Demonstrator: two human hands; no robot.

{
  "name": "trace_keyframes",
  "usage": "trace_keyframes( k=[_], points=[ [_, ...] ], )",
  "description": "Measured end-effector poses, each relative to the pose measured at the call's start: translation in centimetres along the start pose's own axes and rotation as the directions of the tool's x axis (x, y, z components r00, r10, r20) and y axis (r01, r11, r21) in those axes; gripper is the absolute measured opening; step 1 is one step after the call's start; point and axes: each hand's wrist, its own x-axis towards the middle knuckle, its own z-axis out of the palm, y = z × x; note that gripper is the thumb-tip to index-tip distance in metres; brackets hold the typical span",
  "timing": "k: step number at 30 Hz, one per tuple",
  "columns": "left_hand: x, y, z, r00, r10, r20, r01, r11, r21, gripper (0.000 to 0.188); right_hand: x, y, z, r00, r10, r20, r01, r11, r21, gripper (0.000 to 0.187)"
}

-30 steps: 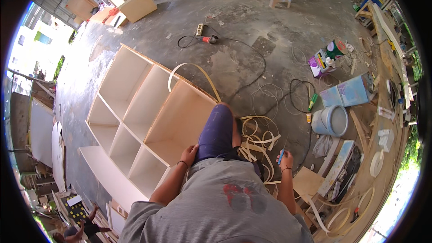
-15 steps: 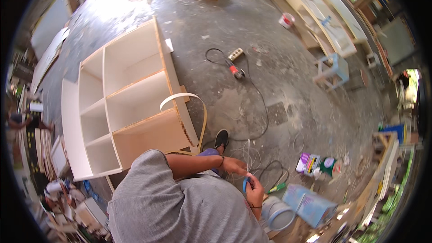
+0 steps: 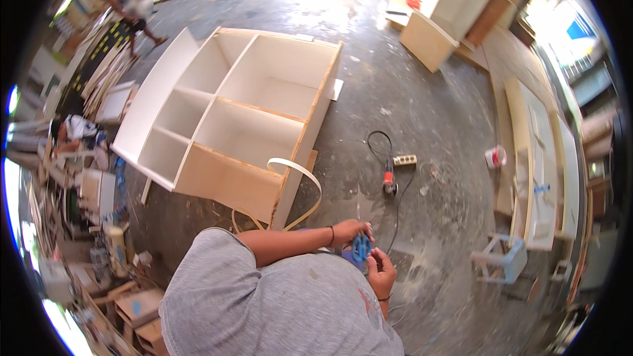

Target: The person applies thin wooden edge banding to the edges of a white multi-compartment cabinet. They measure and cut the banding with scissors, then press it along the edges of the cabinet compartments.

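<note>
A small blue hand tool [image 3: 361, 248] with rounded, looped sides is in front of my body, between my two hands. My left hand [image 3: 351, 231] is closed on its upper end, with the fingers curled over it. At the tool's lower right edge, my right hand [image 3: 382, 273] has thumb and fingertips drawn together; what they pinch is too small to make out. A loop of pale edge-banding strip [image 3: 315, 192] curls off the near right corner of a white shelf cabinet [image 3: 206, 95]. That cabinet lies on the floor to my left, compartments facing up.
A red angle grinder [image 3: 388, 177] and a power strip [image 3: 404, 159] lie on the floor ahead, their cords trailing. A light blue stool [image 3: 500, 258] and a paint bucket [image 3: 496, 157] stand at right. Boards and boxes [image 3: 135, 306] crowd the left. A person [image 3: 119, 3] is at far left.
My view has swung, so the cabinet and grinder appear farther right. The blue tool, earlier at my right hand, now has my left hand closed on it. My right fingertips have drawn back to its edge.
</note>
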Motion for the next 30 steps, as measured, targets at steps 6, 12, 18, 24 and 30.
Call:
trace_keyframes(
  k=[6,12,18,24,30],
  points=[
    [4.2,1.3,-10.1,0.741,-0.118,-0.662,-0.347,0.775,-0.528,0.030,13.5,-0.4,-7.3,0.982,-0.002,0.189,0.001,1.000,0.004,0.030],
    [1.6,0.6,-12.5,0.466,-0.225,-0.855,-0.603,0.626,-0.494,0.027,27.3,0.7,-10.9,0.907,0.024,0.422,0.009,0.997,-0.076,0.029],
    [2.2,-5.2,-13.7,0.170,-0.486,-0.857,-0.747,0.504,-0.434,0.031,39.5,-3.1,-3.0,0.738,-0.027,0.674,0.052,0.999,-0.016,0.026],
    [5.6,-4.8,-17.0,-0.114,-0.778,-0.618,-0.823,0.422,-0.380,0.039,50.1,-5.8,7.8,0.552,-0.037,0.833,0.234,0.966,-0.112,0.027],
    [3.4,-4.1,-21.2,0.009,-0.823,-0.569,-0.942,0.184,-0.280,0.033,59.3,-10.6,17.5,0.390,0.030,0.920,0.271,0.951,-0.146,0.028]
  ],
)
